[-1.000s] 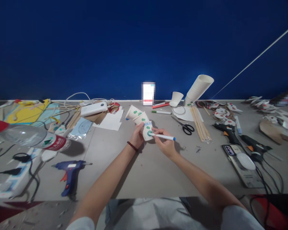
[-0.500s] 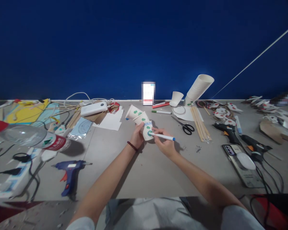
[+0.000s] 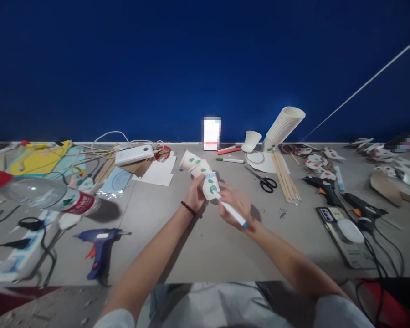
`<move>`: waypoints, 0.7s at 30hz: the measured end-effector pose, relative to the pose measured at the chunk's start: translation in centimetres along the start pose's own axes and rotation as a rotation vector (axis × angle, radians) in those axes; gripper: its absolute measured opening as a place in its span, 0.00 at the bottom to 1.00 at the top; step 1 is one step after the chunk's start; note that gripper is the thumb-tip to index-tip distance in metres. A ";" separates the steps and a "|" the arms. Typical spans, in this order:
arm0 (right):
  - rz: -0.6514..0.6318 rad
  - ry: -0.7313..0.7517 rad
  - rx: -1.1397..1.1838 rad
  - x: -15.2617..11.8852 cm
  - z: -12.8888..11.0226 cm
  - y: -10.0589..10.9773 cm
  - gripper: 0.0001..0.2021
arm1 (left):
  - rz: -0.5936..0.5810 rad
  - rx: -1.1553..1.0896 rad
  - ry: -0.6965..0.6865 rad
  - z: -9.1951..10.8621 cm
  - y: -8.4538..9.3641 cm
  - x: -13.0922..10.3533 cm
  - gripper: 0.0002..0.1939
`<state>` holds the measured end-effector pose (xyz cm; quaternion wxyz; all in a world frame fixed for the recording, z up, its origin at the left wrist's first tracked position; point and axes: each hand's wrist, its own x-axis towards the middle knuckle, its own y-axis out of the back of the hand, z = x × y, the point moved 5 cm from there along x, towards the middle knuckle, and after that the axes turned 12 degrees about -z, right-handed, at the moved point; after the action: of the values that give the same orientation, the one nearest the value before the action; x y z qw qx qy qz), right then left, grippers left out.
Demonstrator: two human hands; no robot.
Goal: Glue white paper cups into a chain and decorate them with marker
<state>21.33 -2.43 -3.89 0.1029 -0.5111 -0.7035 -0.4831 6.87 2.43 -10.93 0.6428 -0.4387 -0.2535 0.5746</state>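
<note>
White paper cups [image 3: 200,168] with green spots are joined in a bent row at the middle of the table, and blue marks show on the nearest one. My left hand [image 3: 195,193] is closed around the near end of the row. In my right hand [image 3: 237,205] is a white marker [image 3: 233,212] with a blue end, its tip at the nearest cup beside a green spot. The right fingers are slightly blurred.
Black scissors [image 3: 264,180], wooden sticks [image 3: 285,176] and a tilted stack of paper cups [image 3: 284,127] lie to the right. A blue glue gun [image 3: 100,248] and a large bottle [image 3: 48,195] are on the left. A phone [image 3: 345,239] sits at the right.
The marker's blue end has swung down toward me as my right hand turned, with the tip still at the cup. My left hand and the cups have hardly moved.
</note>
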 end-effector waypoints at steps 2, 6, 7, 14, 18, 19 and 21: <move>-0.097 0.284 -0.143 -0.3 -2.1 -0.3 0.03 | 0.019 -0.008 0.049 0.0 -0.2 -0.2 0.20; -0.139 0.604 -0.215 -1.0 -4.8 -0.9 0.05 | 0.026 -0.023 0.134 -0.1 -0.7 -0.5 0.20; -0.118 0.568 -0.183 -0.8 -4.7 -1.0 0.06 | 0.035 -0.020 0.126 -0.1 -0.8 -0.5 0.19; 0.160 -0.017 -0.099 1.1 -0.9 0.5 0.09 | 0.035 0.035 -0.001 0.4 -1.1 -0.4 0.18; 0.058 0.125 -0.274 2.9 -2.5 2.0 0.10 | 0.003 0.042 0.002 0.4 -1.2 -0.1 0.18; 0.023 0.138 -0.299 3.4 -3.1 2.3 0.10 | 0.002 0.037 0.008 0.3 -1.2 -0.1 0.17; -0.021 0.165 -0.282 3.9 -4.8 2.8 0.11 | 0.010 0.026 0.039 0.2 -1.1 0.0 0.17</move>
<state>20.17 -3.74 2.72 0.0826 -0.4715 -0.6233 -0.6184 7.25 2.50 -9.93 0.6503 -0.4427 -0.2310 0.5725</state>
